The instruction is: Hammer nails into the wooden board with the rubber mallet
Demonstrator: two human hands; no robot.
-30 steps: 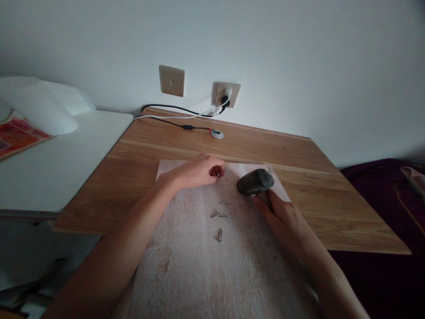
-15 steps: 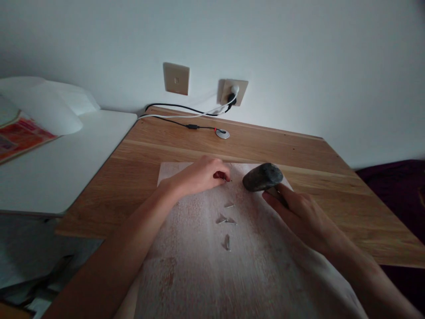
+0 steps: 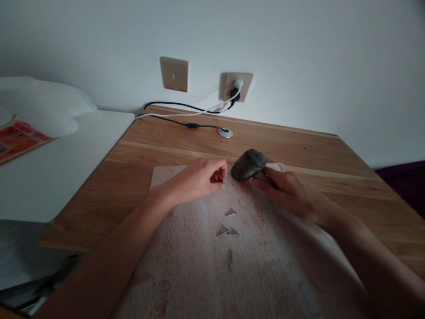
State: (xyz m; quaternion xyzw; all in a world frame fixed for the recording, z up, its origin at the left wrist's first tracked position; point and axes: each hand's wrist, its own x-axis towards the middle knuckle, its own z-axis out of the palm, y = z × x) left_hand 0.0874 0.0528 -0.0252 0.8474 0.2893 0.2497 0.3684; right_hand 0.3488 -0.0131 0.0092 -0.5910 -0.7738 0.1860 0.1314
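Observation:
My left hand [image 3: 195, 179] is pinched shut on a small nail [image 3: 223, 180], holding it upright on the pale worn board [image 3: 199, 266]. My right hand [image 3: 288, 192] grips the handle of a hammer whose dark rounded head [image 3: 249, 164] hangs just right of the nail, close to my left fingertips. Several loose nails [image 3: 229, 230] lie on the board nearer to me, between my two forearms.
The board rests on a wooden table [image 3: 332, 164] against a white wall. Black and white cables [image 3: 186, 116] run from a wall socket [image 3: 235, 86] to a round metal grommet [image 3: 225, 132]. A white table [image 3: 59, 155] with a red printed sheet [image 3: 16, 138] stands at the left.
My right hand has brought the hammer head leftward, close to the nail in my left fingers. The left hand has stayed put; the view has shifted slightly.

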